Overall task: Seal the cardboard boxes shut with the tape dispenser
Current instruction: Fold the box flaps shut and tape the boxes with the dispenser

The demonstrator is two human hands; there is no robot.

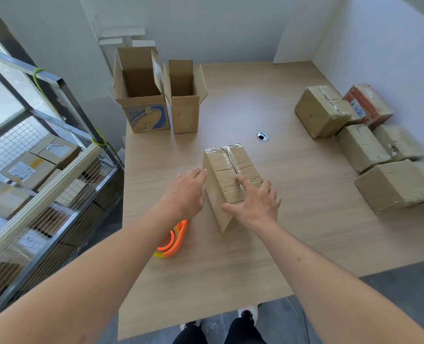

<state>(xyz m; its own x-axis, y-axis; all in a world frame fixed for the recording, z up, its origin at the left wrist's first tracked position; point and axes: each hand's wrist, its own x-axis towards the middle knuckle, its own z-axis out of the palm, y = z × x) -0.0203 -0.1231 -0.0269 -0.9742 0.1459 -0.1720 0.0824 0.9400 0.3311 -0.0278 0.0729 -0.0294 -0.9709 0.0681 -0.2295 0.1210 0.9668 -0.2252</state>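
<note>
A small closed cardboard box [227, 167] with clear tape along its top seam stands in the middle of the wooden table [280, 232]. My right hand [255, 202] lies flat on its near top, fingers spread, index finger on the seam. My left hand [185, 192] touches the box's left side with fingers extended. An orange tape dispenser [172, 242] lies on the table under my left forearm, partly hidden. Two open boxes stand at the far left: a larger one with blue print [141, 95] and a narrower plain one [184, 95].
Several taped boxes [362, 145] are piled along the table's right side by the wall. A round cable hole [262, 136] sits behind the middle box. A wire cage cart [44, 182] with parcels stands left of the table. My feet show below the near edge.
</note>
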